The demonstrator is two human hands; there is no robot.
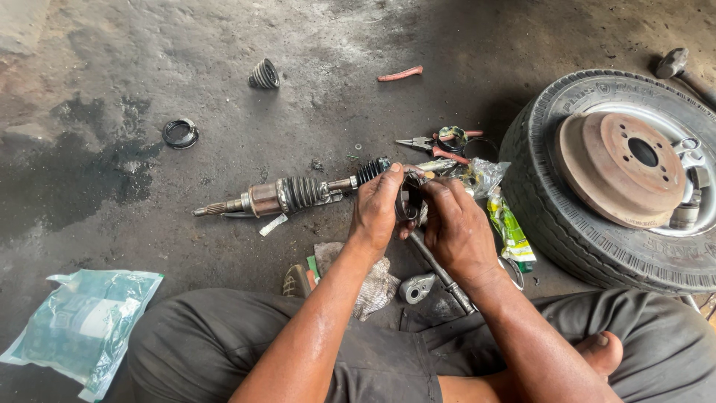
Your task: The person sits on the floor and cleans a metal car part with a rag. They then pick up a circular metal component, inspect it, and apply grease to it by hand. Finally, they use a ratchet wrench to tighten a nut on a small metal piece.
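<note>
A drive shaft point(287, 195) with two black ribbed rubber boots lies across the stained concrete floor in front of me. My left hand point(377, 207) grips the shaft's right end, just past the smaller boot point(371, 171). My right hand point(456, 231) is closed on a dark ring-like part point(409, 201) held against that same end, between both hands. What the ring is exactly stays partly hidden by my fingers. A metal hammer-like tool point(440, 272) lies under my right hand.
A tyre point(556, 216) lies flat at the right with a rusty brake drum point(619, 168) on it. Red-handled pliers point(432, 145), a loose boot point(263, 74), a black ring point(180, 133), a green plastic packet point(82, 328) and a rag point(373, 287) are scattered around.
</note>
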